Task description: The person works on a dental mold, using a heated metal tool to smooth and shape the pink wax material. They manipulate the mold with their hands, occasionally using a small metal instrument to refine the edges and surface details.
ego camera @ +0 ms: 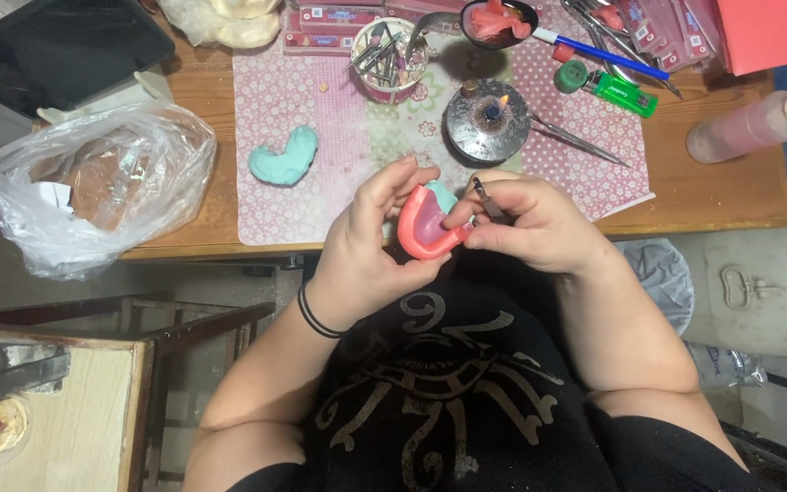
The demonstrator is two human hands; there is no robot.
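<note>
We hold a pink horseshoe-shaped wax plate on a teal dental cast [430,223] just above the wooden table [712,196] edge; our left hand [366,241] has its grip pinching the plate's side, our right hand [530,223] pinching a thin metal tool [486,199]. Behind, a patterned cup [386,56] bristles with metal instruments, a small dark bowl [495,20] holds pink wax, and a round metal burner [486,120] carries a flame.

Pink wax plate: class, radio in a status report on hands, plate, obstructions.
Left hand grips pink wax plate. Right hand pinches metal tool at its rim. Lit burner just beyond.
</note>
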